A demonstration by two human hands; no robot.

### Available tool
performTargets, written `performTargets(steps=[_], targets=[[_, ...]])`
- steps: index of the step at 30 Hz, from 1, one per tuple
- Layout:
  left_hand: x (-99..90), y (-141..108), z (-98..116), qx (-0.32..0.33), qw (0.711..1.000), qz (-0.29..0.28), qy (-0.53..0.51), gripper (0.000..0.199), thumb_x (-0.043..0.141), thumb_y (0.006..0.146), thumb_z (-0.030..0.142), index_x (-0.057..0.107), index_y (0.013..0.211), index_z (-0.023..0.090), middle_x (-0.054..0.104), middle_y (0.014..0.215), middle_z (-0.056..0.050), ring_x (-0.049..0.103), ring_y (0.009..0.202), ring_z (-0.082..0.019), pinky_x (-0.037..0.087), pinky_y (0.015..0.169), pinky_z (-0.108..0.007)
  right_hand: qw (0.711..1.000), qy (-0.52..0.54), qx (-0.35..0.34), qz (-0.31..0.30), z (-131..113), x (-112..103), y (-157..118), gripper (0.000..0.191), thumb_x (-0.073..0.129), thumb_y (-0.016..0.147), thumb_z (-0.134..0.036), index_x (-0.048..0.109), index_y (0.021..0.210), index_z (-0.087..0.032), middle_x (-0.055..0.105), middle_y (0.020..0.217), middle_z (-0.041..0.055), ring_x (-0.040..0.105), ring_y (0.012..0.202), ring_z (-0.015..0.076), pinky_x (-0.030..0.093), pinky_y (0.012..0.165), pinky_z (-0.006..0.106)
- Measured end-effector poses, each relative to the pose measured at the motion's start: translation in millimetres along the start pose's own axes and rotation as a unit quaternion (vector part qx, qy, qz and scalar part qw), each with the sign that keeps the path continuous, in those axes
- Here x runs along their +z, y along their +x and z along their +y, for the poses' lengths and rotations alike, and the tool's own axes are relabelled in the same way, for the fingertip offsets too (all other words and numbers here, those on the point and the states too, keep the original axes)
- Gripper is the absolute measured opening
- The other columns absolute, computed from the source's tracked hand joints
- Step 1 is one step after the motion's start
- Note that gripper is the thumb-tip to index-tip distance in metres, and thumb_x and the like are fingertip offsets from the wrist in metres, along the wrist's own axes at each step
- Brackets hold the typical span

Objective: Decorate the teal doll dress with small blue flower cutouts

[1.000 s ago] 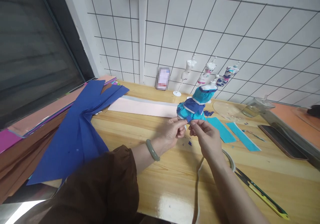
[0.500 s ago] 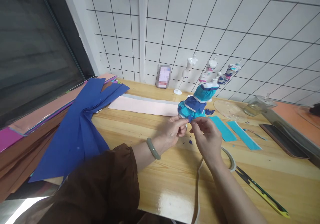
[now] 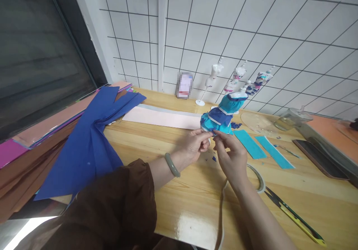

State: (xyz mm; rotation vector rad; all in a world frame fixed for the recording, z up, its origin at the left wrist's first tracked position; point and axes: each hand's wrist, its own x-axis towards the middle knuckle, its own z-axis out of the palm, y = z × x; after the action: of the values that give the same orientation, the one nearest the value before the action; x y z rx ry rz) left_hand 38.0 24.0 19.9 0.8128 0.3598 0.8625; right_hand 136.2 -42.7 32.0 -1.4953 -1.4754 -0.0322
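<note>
Where our left hand (image 3: 195, 144) and right hand (image 3: 231, 155) meet at the lower front of the dressed form (image 3: 229, 104), the fingertips of both are pinched together on a small dark blue scrap (image 3: 214, 132). The scrap lies just at the skirt hem, between the two hands, and the fingers hide part of it; we cannot tell which hand is nearer to the hem. The form is beyond our fingertips, toward the wall and slightly to our right. Its long axis rises from the hem at lower left to the neck at upper right.

On the surface (image 3: 173, 190), dark blue bits (image 3: 236, 125) lie close beside the skirt on the right, with the turquoise strip (image 3: 250, 144) next to them. The tape roll (image 3: 260, 179) lies beside our right forearm, and the scissors (image 3: 296, 220) are near the roll. To our left, the pink strip (image 3: 165, 117) extends toward the skirt; the blue sheet (image 3: 84, 142) is farther out. Behind the dressed form, the white form (image 3: 214, 71) and two patterned forms (image 3: 263, 78) limit the room on the wall side, in our judgement.
</note>
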Motion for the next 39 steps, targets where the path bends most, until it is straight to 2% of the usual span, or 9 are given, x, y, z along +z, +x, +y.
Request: performTargets(steps=[9, 14, 17, 22, 30, 34, 39], targets=[[-4.5, 1, -1, -0.006, 0.999, -0.038, -0.024, 0.027, 0.062, 0.07, 0.027, 0.042, 0.056, 0.016, 0.035, 0.047, 0.006, 0.03, 0.042, -0.004, 0.015, 0.041, -0.022, 1.0, -0.01, -0.022, -0.005, 8, -2, -2, 0.029, 0.045, 0.085, -0.021, 0.063, 0.108, -0.023, 0.061, 0.077, 0.0037, 0.055, 0.066, 0.0154, 0.046, 0.063, 0.03], [-5.7, 2, -2, -0.015, 0.999, -0.032, -0.041, 0.034, 0.059, 0.074, 0.036, 0.04, 0.055, 0.016, 0.036, 0.048, 0.005, 0.031, 0.042, -0.004, 0.015, 0.041, -0.022, 0.994, -0.077, -0.08, -0.021, 14, -3, -3, 0.031, 0.046, 0.084, -0.019, 0.063, 0.11, -0.022, 0.063, 0.087, 0.0076, 0.058, 0.073, 0.0174, 0.047, 0.065, 0.03], [-5.8, 3, -2, -0.014, 0.999, -0.029, -0.037, 0.037, 0.06, 0.074, 0.038, 0.039, 0.054, 0.016, 0.036, 0.048, 0.005, 0.031, 0.043, -0.005, 0.015, 0.041, -0.022, 0.995, -0.057, -0.084, -0.018, 13, -4, -4, 0.032, 0.046, 0.084, -0.018, 0.062, 0.111, -0.023, 0.063, 0.087, 0.0068, 0.058, 0.071, 0.0162, 0.047, 0.065, 0.029], [-5.9, 2, -2, -0.007, 0.999, -0.036, -0.036, 0.038, 0.061, 0.074, 0.038, 0.037, 0.055, 0.016, 0.036, 0.049, 0.005, 0.031, 0.043, -0.004, 0.014, 0.041, -0.022, 0.998, -0.004, -0.052, 0.022, 8, -5, -7, 0.029, 0.049, 0.084, -0.021, 0.063, 0.11, -0.023, 0.06, 0.072, 0.0022, 0.054, 0.061, 0.0137, 0.047, 0.062, 0.029], [-2.8, 0, -2, 0.007, 0.999, -0.039, -0.006, 0.028, 0.069, 0.069, 0.032, 0.047, 0.065, 0.015, 0.033, 0.047, 0.008, 0.029, 0.041, -0.003, 0.014, 0.041, -0.021, 0.995, 0.055, 0.066, 0.042, 5, -5, -9, 0.03, 0.053, 0.083, -0.029, 0.063, 0.11, -0.021, 0.065, 0.078, 0.0024, 0.054, 0.055, 0.0115, 0.046, 0.054, 0.028], [-3.4, 3, -2, 0.009, 0.999, -0.036, -0.005, 0.028, 0.067, 0.071, 0.031, 0.046, 0.063, 0.015, 0.031, 0.046, 0.008, 0.027, 0.04, -0.002, 0.012, 0.041, -0.021, 0.99, 0.081, 0.103, 0.045, 4, -5, -9, 0.03, 0.055, 0.082, -0.03, 0.063, 0.109, -0.02, 0.064, 0.076, 0.002, 0.052, 0.052, 0.0106, 0.045, 0.052, 0.027], [-4.3, 4, -1, 0.004, 0.999, -0.04, -0.01, 0.028, 0.066, 0.072, 0.031, 0.044, 0.063, 0.016, 0.03, 0.045, 0.008, 0.026, 0.04, -0.003, 0.012, 0.041, -0.022, 0.98, 0.118, 0.135, 0.089, 2, -9, -6, 0.028, 0.058, 0.079, -0.031, 0.066, 0.103, -0.019, 0.062, 0.074, 0.0016, 0.05, 0.051, 0.0096, 0.043, 0.051, 0.027]])
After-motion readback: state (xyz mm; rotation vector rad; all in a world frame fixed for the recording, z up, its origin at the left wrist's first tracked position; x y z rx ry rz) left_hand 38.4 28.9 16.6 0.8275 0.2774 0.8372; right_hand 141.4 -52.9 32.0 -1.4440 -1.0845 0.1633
